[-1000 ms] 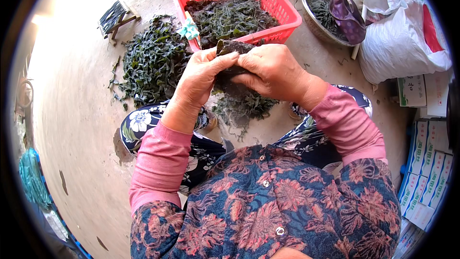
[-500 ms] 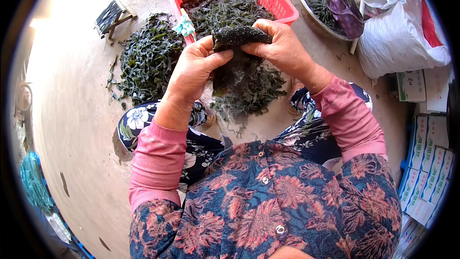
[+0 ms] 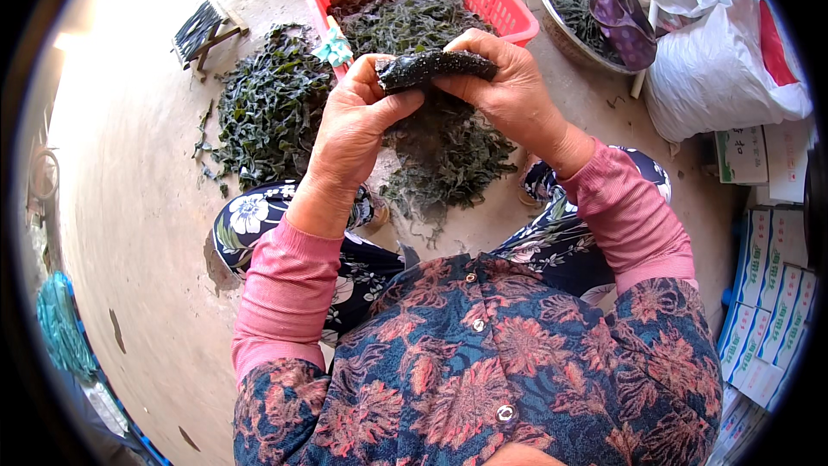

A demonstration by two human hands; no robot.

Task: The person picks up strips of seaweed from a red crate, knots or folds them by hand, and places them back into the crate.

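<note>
Between both hands, in front of me, a dark piece of seaweed [image 3: 431,67] with pale specks is stretched sideways. My left hand [image 3: 358,116] pinches its left end, thumb below. At its right end, my right hand [image 3: 504,78] grips it with thumb and fingers. Beneath my hands lies a loose heap of seaweed [image 3: 448,164] on the floor between my feet. A red plastic basket [image 3: 509,13] holding more seaweed stands just beyond. To the left, another dark seaweed pile [image 3: 267,112] spreads over the floor.
A small folding stool [image 3: 205,32] stands at the far left. At the far right are a metal basin [image 3: 561,24] of thin green strands with a purple cloth item [image 3: 623,22] over its rim, and a white sack [image 3: 720,69]. Printed cartons [image 3: 768,293] are stacked along the right.
The seaweed piece is held slightly higher and drawn into a narrower band. Both hands have shifted a little upward, still gripping its ends.
</note>
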